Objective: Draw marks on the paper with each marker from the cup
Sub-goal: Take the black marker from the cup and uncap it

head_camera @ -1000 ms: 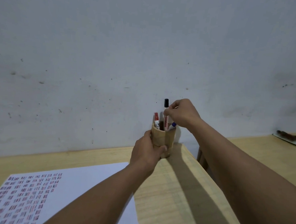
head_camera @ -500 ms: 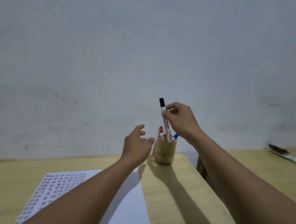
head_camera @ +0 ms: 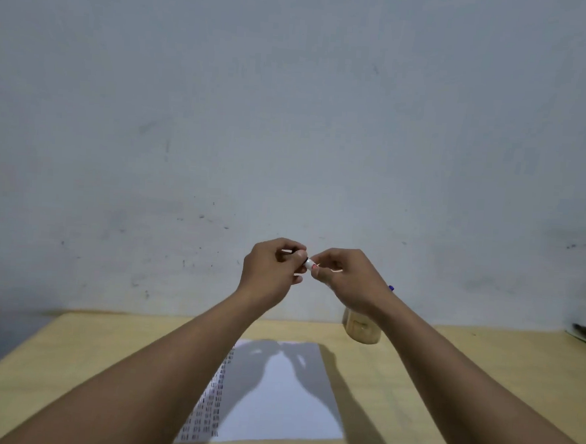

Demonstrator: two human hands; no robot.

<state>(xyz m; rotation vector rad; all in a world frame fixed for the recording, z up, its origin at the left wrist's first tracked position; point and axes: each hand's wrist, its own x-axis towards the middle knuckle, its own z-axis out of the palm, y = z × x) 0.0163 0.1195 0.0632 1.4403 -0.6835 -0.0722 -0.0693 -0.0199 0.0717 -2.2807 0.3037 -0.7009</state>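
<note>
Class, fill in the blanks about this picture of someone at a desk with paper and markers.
1. Both hands grip one ____ between them, the left hand and the right hand.
2. The rows of marks fill the paper's ____ side.
3. The wooden cup stands on the ____ beyond the paper's right corner.

Missing words: marker; left; table

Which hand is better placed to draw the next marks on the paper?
Probably the right hand: it grips the marker barrel, while the left hand pinches the cap end. The paper lies directly below both.
</note>
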